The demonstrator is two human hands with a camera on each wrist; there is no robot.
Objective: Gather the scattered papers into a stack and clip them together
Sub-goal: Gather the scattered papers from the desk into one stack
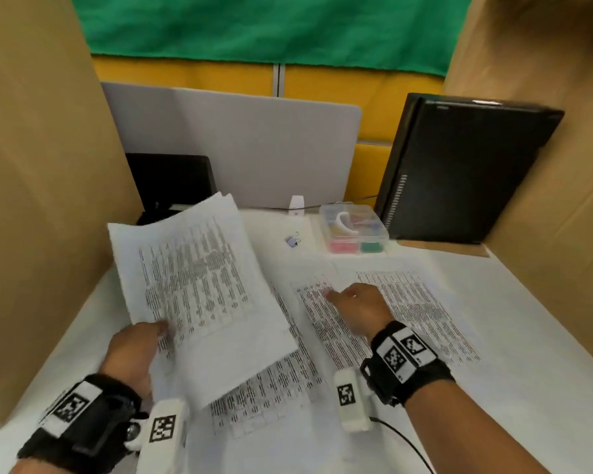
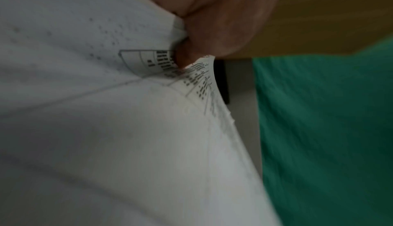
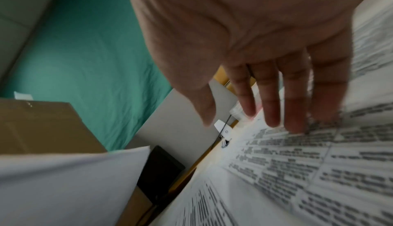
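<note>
My left hand [image 1: 141,343] pinches a bundle of printed sheets [image 1: 199,289] by its near edge and holds it tilted above the table; the left wrist view shows the thumb [image 2: 185,58] pressed on the held sheets [image 2: 127,128]. More printed pages lie flat on the table: one under the bundle [image 1: 271,391], one in the middle [image 1: 326,323], one at the right [image 1: 421,313]. My right hand [image 1: 356,309] reaches over the middle page with straight fingers [image 3: 293,108] touching the page [image 3: 297,170]. A small binder clip [image 1: 292,240] lies near the back of the table.
A clear plastic box of coloured clips [image 1: 355,229] sits at the back right beside a black upright device [image 1: 459,169]. Cardboard walls [image 1: 38,200] flank both sides. A grey panel [image 1: 247,145] and a black box [image 1: 172,183] stand behind. A cable [image 1: 408,443] trails near my right wrist.
</note>
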